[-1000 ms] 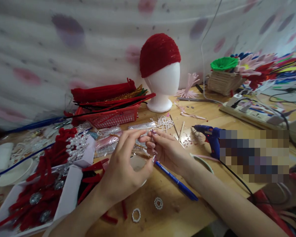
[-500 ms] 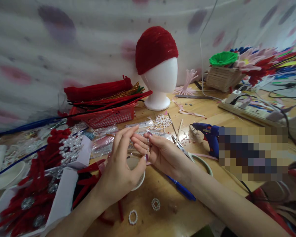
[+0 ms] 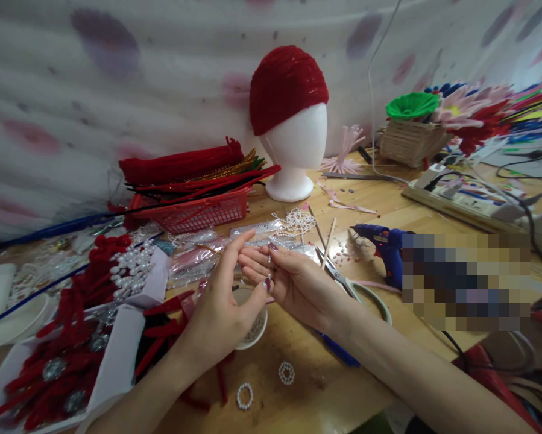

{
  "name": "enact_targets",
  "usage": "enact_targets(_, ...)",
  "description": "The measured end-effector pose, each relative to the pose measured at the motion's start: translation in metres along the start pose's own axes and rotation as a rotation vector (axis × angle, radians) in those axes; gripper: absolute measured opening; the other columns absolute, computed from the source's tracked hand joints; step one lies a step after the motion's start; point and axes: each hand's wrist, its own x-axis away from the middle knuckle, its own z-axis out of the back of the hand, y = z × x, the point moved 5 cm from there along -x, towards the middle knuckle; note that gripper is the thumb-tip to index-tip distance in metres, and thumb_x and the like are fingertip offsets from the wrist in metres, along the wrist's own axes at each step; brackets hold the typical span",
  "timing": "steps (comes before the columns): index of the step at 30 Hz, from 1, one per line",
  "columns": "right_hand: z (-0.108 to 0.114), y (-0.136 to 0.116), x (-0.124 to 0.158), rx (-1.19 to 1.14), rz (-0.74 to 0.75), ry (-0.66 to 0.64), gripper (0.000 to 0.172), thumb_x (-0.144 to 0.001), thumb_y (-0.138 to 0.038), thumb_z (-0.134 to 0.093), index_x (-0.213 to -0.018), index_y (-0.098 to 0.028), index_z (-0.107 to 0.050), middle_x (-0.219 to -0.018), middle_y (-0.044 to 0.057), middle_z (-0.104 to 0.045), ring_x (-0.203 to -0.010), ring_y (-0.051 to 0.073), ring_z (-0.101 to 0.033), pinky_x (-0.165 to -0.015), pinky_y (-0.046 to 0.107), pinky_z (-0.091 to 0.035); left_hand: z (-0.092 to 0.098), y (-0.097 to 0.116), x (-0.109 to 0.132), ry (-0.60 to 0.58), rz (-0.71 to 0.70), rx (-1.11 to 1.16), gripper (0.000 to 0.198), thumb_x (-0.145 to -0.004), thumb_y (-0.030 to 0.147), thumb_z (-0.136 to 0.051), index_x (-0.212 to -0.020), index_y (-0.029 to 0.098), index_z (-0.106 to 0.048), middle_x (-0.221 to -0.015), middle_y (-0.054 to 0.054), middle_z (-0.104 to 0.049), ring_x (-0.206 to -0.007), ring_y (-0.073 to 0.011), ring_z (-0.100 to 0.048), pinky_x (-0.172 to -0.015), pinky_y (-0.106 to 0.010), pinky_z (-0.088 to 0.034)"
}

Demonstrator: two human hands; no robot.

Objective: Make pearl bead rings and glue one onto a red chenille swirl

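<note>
Your thumbnails (image 3: 267, 283): dark plum, glossy. Beads (image 3: 269, 259) at your fingers: pearly white. Below them, to your view, bead rings (image 3: 244, 396), also white, on honey-brown wood tabletop (image 3: 343, 398). Pen (image 3: 340, 351) bright blue; glue gun (image 3: 386, 244) deeper blue; scissors (image 3: 381, 304) silver-bladed, handles pale grey-green. Facing you: white head form (image 3: 300, 141), deep red cap (image 3: 289, 90). Basket (image 3: 207, 211) coral red, latticed. Curtain (image 3: 180, 90) behind, greyish white, blotched pink and purple. To your right, one flower (image 3: 413, 106) vivid green.
</note>
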Motion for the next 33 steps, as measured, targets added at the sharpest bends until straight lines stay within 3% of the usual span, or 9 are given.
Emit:
enact_targets(8,-0.0008,0.0015,0.0023,0.058,-0.034,-0.019,0.028,-0.102,-0.014,-0.040,-0.096,-0.010,-0.067,-0.103,0.013,-0.075,-0.084,0.009,-0.072,-0.083,0.020,-0.057,0.0017,-0.0035,-0.0016,0.011,-0.004,-0.006,0.058,-0.088,0.019,-0.057,-0.142,0.031,-0.039,-0.150,-0.005,-0.045,-0.136,-0.0222,-0.045,-0.114,-0.042,-0.038)
enact_targets(14,-0.0014,0.0018,0.0012,0.025,-0.052,-0.003,0.035,-0.103,-0.013,-0.033,-0.099,-0.009,-0.067,-0.099,0.012,-0.075,-0.084,0.009,-0.073,-0.080,0.018,-0.057,0.0056,-0.0013,-0.0025,-0.027,0.017,0.037,0.052,-0.091,0.024,-0.054,-0.141,0.032,-0.041,-0.149,-0.004,-0.047,-0.137,-0.0225,-0.045,-0.112,-0.042,-0.041)
enact_targets(18,-0.0005,0.0012,0.0009,-0.002,-0.043,-0.003,0.032,-0.102,-0.012,-0.036,-0.097,-0.008,-0.067,-0.100,0.012,-0.074,-0.085,0.010,-0.072,-0.089,0.021,-0.056,0.0062,0.0016,-0.0023,-0.060,-0.006,-0.009,0.066,-0.082,0.018,-0.063,-0.142,0.031,-0.040,-0.146,-0.006,-0.050,-0.134,-0.0244,-0.048,-0.111,-0.043,-0.042)
enact_targets(21,0.0000,0.0013,0.0010,-0.013,-0.045,-0.006,0.031,-0.102,-0.013,-0.037,-0.096,-0.009,-0.067,-0.099,0.012,-0.074,-0.085,0.010,-0.072,-0.092,0.023,-0.055,0.0050,0.0001,-0.0037,-0.041,-0.003,-0.039,0.064,-0.081,0.016,-0.063,-0.141,0.031,-0.042,-0.145,-0.006,-0.052,-0.132,-0.0252,-0.050,-0.110,-0.045,-0.043)
enact_targets(27,-0.0042,0.0036,0.0037,0.003,-0.062,-0.023,0.038,-0.103,-0.013,-0.030,-0.100,-0.008,-0.068,-0.101,0.013,-0.075,-0.090,0.012,-0.072,-0.086,0.025,-0.057,0.0077,-0.0021,-0.0064,0.044,0.013,-0.016,0.058,-0.080,0.013,-0.060,-0.135,0.029,-0.049,-0.140,-0.006,-0.057,-0.121,-0.0235,-0.060,-0.083,-0.031,-0.058)
enact_targets(33,-0.0013,0.0060,0.0028,0.034,-0.043,-0.024,0.033,-0.103,-0.012,-0.033,-0.099,-0.008,-0.066,-0.092,0.012,-0.076,-0.084,0.012,-0.074,-0.082,0.023,-0.058,0.0090,0.0010,-0.0071,0.053,0.002,-0.119,0.050,-0.082,0.016,-0.061,-0.130,0.029,-0.053,-0.125,-0.005,-0.065,-0.111,-0.0222,-0.063,-0.079,-0.032,-0.057)
